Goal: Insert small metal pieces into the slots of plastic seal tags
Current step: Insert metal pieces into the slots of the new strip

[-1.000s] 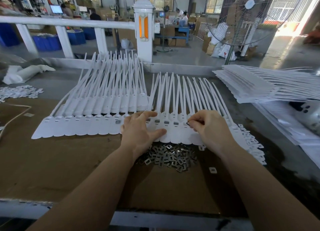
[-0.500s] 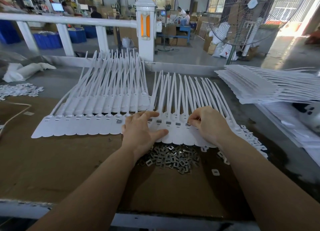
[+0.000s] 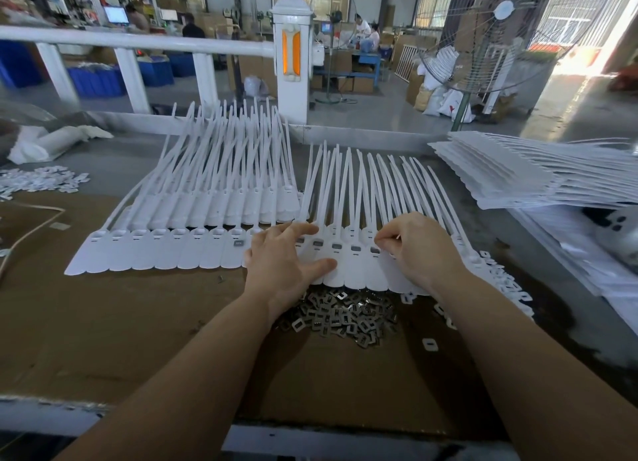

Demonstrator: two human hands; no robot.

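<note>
A fanned row of white plastic seal tags (image 3: 348, 270) lies across the cardboard-covered table, heads toward me, tails pointing away. Several middle tags show grey metal pieces (image 3: 336, 246) in their slots. My left hand (image 3: 284, 262) lies flat on the tags with fingers spread, thumb on the tag ends. My right hand (image 3: 417, 250) has its fingertips curled in a pinch at a tag slot; whatever it holds is hidden. A pile of small metal pieces (image 3: 341, 315) sits just below the tags, between my wrists.
A second strip of tags (image 3: 155, 250) extends to the left. A stack of more tags (image 3: 538, 174) sits at the right. Small white caps (image 3: 38, 181) lie at the far left and along the right of the tags (image 3: 507, 284). A white railing and a fan stand behind.
My right hand has shifted slightly along the row while staying pinched at the slots. The left hand keeps pressing on the tags.
</note>
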